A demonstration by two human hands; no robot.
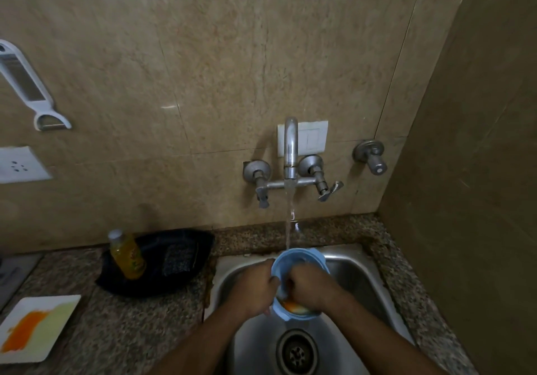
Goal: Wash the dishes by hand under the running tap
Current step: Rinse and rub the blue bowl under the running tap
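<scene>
head view, looking down: the left hand (255, 284) has its fingers (272, 281) curled over the near-left rim of a light blue bowl (299, 261), holding it tilted over the sink (357, 276). the right hand (308, 287) is plunged inside the bowl, closed into a fist on what looks like an orange and yellow sponge (292, 306); most of it is hidden, so that is a guess. the stream from the tap (290, 148) falls onto the bowl's far rim.

risks, as i judge them: the bowl is wet, perhaps soapy, and held by one rim only, so a hard scrubbing push from the right hand could twist it out of the left fingers and drop it onto the steel near the drain (296, 353). water striking the tilted rim may splash outward toward the back edge of the bench (139, 328) and the wall.

room: the basin is open below and to the right of the bowl, so there is space to turn or lower it. the tap's spout and valve handles sit well above. on the left, a dark tray (180, 258) carrying a yellow bottle (128, 255) lies just beside the sink edge, so a wide left elbow swing could nudge it. a white plate (40, 328) smeared with orange and pale yellow waits near the bench's left side, well apart from the sink.
</scene>
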